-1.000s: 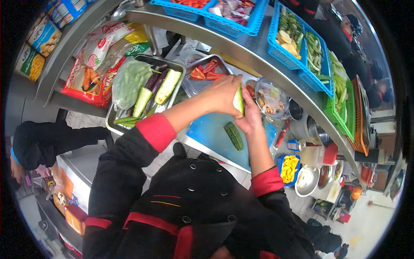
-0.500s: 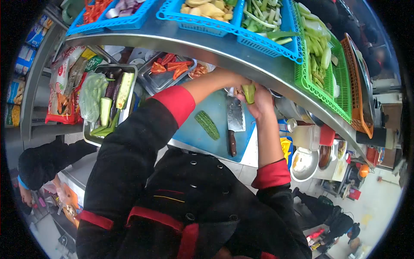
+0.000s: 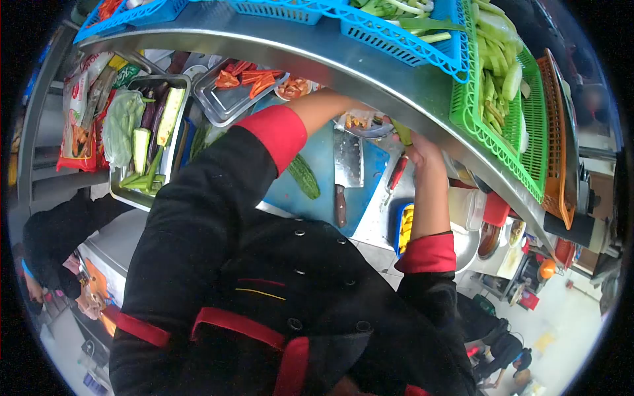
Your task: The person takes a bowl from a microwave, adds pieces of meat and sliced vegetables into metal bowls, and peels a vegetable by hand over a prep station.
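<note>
My right hand (image 3: 424, 153) is closed round a light green vegetable piece (image 3: 401, 132) just below the metal shelf edge. My left hand (image 3: 353, 105) reaches under that edge, its fingers hidden. Below them lies a blue cutting board (image 3: 323, 150). On it, a cleaver (image 3: 348, 158) rests with its dark handle toward me, and a bumpy green gourd piece (image 3: 304, 177) lies to its left, partly behind my left sleeve. A clear bowl of scraps (image 3: 364, 124) sits between my hands, beyond the cleaver.
The metal shelf (image 3: 290, 56) overhangs the board, bearing blue baskets (image 3: 383, 43) and a green basket (image 3: 533, 132). A tray of vegetables (image 3: 180, 132) is at left, near a tray of red peppers (image 3: 228, 99). A red-handled knife (image 3: 397, 173) lies right of the board. Other people stand at both sides.
Both hands have moved farther forward under the shelf edge with the green piece. The cleaver, hidden in the oldest frame, now shows on the board. The view has shifted, bringing the shelf lower.
</note>
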`<state>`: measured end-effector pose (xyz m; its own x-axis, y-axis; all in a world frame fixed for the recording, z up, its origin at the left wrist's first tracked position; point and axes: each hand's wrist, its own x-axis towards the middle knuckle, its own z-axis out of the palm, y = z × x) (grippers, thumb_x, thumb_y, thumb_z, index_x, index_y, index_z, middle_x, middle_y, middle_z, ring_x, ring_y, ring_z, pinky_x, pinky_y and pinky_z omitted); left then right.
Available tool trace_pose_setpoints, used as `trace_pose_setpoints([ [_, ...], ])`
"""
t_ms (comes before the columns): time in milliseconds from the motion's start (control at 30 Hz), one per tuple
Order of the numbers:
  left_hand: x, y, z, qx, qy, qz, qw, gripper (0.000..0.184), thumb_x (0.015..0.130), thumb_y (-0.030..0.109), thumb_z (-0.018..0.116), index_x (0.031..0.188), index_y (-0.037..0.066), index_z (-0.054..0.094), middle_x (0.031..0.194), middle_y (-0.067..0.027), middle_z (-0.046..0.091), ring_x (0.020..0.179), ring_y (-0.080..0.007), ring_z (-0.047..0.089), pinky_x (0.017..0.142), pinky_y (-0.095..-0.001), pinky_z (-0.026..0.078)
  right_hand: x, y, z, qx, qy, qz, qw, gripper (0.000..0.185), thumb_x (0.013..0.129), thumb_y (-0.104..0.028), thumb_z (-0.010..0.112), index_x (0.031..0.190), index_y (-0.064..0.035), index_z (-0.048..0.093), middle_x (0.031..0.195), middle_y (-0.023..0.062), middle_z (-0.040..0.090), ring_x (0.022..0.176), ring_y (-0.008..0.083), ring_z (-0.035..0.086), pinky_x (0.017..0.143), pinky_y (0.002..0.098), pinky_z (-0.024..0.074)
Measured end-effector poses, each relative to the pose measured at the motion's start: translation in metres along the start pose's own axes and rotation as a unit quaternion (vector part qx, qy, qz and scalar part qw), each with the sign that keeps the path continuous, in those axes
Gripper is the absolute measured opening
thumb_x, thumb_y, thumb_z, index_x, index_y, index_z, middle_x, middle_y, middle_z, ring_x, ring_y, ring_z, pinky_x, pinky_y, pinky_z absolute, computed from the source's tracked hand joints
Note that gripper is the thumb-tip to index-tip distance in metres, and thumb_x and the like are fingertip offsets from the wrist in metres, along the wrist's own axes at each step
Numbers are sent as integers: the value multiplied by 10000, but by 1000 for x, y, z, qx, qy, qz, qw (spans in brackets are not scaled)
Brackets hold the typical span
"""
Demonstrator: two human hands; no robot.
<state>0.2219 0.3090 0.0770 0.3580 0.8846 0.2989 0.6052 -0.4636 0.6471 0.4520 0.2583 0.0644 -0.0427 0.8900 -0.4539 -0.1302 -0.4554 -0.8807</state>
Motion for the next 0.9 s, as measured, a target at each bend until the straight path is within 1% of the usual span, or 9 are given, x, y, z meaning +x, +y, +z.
trace_pose_setpoints([
  [100, 2, -3, -1, -2, 10, -6, 1000, 346, 747, 356, 658, 922, 64, 725, 916, -198, 698, 855, -343, 682, 746, -457, 545, -10, -11, 7, -47, 6, -6, 999, 315, 963, -86, 565, 1277, -66, 553, 1192, 111, 661, 1014, 222, 671, 574, 277, 522],
  [167, 2, -4, 0, -2, 14, -9, 1000, 344, 751, 359, 655, 916, 65, 727, 915, -198, 698, 856, -342, 681, 745, -458, 545, -5, -9, -7, -54, -39, 13, 998, 355, 936, -35, 599, 1282, -19, 522, 1281, 151, 563, 1054, 277, 624, 718, 371, 601],
  [300, 5, -4, 0, 2, 22, -12, 1000, 342, 758, 366, 650, 903, 68, 731, 913, -198, 697, 857, -341, 680, 744, -461, 546, -6, -6, -35, 29, -45, 55, 997, 373, 953, -16, 548, 1320, -39, 492, 1284, 157, 561, 1107, 278, 602, 742, 408, 593],
  [400, 4, -3, -2, 9, 29, -14, 999, 341, 763, 371, 646, 894, 69, 733, 911, -198, 697, 858, -339, 679, 743, -463, 546, -33, -23, -29, -46, -9, -47, 998, 308, 1009, -191, 501, 1283, -59, 552, 1181, 99, 651, 979, 208, 663, 611, 263, 512],
  [500, 3, -4, -2, 16, 35, -15, 999, 341, 768, 377, 642, 884, 71, 736, 910, -198, 696, 859, -338, 679, 743, -465, 546, -47, -27, -31, -118, -26, -95, 988, 322, 984, -206, 555, 1268, -54, 555, 1146, 100, 657, 947, 204, 666, 594, 269, 508],
  [600, 4, -7, -2, 26, 45, -16, 999, 341, 773, 382, 638, 875, 72, 739, 908, -198, 695, 860, -337, 678, 742, -467, 546, -63, -35, -15, -85, 30, -55, 994, 400, 932, -219, 645, 1274, -38, 542, 1145, 120, 653, 899, 203, 677, 573, 270, 516],
  [700, -2, -4, -8, 47, 56, -15, 997, 343, 778, 387, 633, 865, 74, 741, 906, -197, 695, 861, -336, 677, 741, -469, 546, -79, -42, 11, -71, 35, -55, 995, 397, 943, -226, 631, 1274, -27, 538, 1158, 113, 649, 897, 194, 675, 538, 254, 500],
  [767, -16, 3, -16, 72, 61, -16, 995, 344, 782, 391, 631, 859, 75, 743, 905, -197, 694, 862, -335, 676, 740, -470, 546, -85, -36, 22, -73, 13, -64, 995, 348, 978, -166, 519, 1301, -37, 513, 1210, 137, 631, 930, 209, 689, 514, 267, 504],
  [900, -54, 7, -47, 139, 89, -36, 986, 348, 788, 398, 625, 846, 77, 747, 903, -197, 693, 863, -334, 675, 739, -473, 546, -98, -12, 75, -23, -46, -52, 997, 455, 997, -265, 520, 1391, -45, 454, 1205, 118, 639, 928, 188, 686, 510, 254, 496],
])
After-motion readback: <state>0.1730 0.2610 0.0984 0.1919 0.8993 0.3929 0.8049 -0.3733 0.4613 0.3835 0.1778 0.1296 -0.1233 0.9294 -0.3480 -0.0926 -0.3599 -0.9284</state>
